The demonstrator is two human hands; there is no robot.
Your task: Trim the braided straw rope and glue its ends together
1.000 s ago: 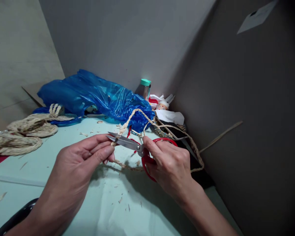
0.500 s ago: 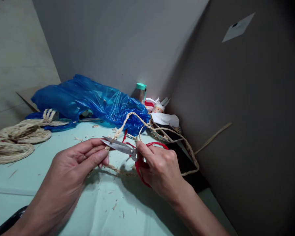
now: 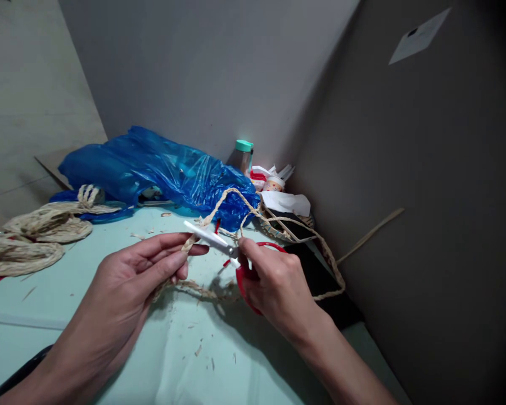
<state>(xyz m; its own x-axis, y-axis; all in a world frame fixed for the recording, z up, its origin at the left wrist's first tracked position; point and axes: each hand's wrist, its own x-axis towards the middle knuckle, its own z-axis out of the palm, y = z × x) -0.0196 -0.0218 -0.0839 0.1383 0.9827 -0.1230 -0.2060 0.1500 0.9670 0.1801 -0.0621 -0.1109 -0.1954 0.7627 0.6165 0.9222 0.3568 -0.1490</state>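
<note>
My left hand (image 3: 141,278) pinches a braided straw rope (image 3: 223,199) between thumb and fingers, just above the pale green table (image 3: 185,360). The rope arches up and loops back round to the right. My right hand (image 3: 276,287) grips red-handled scissors (image 3: 213,239). Their metal blades lie against the rope right beside my left fingertips. More of the rope trails on the table under both hands.
A crumpled blue plastic bag (image 3: 160,169) lies at the back. Bundles of straw cord (image 3: 29,239) are heaped at the left. A teal-capped bottle (image 3: 242,154) and small packets stand in the corner. Grey walls close in behind and at the right. Straw scraps litter the table.
The scissor blades have tilted and now catch the light at the rope. Both hands stay at nearly the same spot; the view shifted slightly.
</note>
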